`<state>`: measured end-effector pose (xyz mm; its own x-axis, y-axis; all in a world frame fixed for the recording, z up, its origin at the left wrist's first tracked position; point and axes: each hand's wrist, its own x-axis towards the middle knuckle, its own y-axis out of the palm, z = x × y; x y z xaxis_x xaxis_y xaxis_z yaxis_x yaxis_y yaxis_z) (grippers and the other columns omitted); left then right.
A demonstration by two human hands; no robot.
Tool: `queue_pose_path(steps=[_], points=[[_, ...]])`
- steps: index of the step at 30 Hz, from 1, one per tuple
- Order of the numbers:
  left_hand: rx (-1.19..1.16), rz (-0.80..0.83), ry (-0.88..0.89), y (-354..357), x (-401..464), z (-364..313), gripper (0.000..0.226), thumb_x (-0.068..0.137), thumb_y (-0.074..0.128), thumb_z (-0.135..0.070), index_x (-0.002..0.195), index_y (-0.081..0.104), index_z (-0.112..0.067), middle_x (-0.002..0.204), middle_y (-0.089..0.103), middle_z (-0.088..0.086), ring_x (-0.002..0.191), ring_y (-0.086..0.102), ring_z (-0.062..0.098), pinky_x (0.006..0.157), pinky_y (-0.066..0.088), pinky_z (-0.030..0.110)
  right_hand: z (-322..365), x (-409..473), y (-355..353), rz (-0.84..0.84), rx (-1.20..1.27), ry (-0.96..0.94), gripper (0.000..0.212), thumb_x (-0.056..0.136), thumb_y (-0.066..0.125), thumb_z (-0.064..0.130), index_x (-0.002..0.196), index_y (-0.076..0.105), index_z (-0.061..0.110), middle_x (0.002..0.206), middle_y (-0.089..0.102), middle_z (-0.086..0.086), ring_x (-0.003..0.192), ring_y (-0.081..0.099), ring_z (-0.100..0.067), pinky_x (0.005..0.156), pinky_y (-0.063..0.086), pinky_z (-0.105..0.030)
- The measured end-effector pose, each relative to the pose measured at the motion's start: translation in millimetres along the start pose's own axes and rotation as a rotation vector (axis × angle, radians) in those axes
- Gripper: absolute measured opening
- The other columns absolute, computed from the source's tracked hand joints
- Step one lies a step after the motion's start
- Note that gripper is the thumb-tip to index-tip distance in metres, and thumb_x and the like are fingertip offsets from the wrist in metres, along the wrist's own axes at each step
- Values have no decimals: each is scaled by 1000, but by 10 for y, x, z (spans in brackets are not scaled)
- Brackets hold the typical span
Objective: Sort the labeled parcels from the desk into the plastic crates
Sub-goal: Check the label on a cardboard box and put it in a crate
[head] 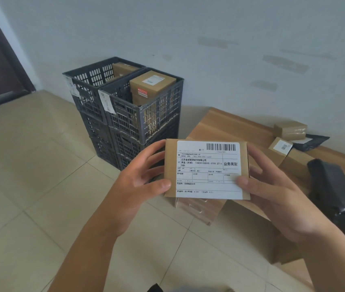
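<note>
Open floor (30, 165) lies left of the crates (125, 106). The near crate (146, 114) is filled to its rim by a box (152, 85); the far crate (95, 81) seems roomier. Parcels (289, 131) and black bags (333, 190) crowd the desk (241, 127).

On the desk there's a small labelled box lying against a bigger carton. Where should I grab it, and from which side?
Take the small labelled box across its two short edges, coming down from above. It lies tilted against the larger carton with its label face up, so the top is free, while the black poly bag crowds its right side. Both hands are currently busy with the held parcel.
</note>
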<state>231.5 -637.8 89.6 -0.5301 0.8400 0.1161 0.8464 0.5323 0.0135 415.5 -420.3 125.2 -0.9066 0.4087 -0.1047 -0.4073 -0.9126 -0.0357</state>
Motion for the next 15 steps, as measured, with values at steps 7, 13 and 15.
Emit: queue_pose_path(steps=[7, 13, 15], points=[[-31, 6, 26, -49, -113, -3, 71, 83, 71, -27, 150, 48, -33, 147, 60, 2, 134, 58, 27, 106, 51, 50, 24, -53, 98, 17, -4, -10, 69, 83, 71, 22, 147, 50, 40, 135, 68, -10, 122, 66, -37, 112, 38, -70], [-33, 5, 14, -82, -180, 24, 69, 86, 72, -17, 149, 49, -35, 144, 62, 0, 132, 59, 25, 105, 53, 50, -3, -92, 153, 11, 5, -6, 71, 83, 71, 21, 148, 50, 39, 135, 68, -9, 123, 66, -35, 112, 39, -68], [-32, 4, 11, -88, -210, 34, 70, 85, 72, -17, 149, 50, -35, 143, 62, 0, 132, 60, 25, 104, 55, 48, -17, -97, 170, 10, 16, -2, 72, 82, 73, 23, 148, 49, 39, 136, 68, -9, 123, 66, -35, 112, 39, -68]])
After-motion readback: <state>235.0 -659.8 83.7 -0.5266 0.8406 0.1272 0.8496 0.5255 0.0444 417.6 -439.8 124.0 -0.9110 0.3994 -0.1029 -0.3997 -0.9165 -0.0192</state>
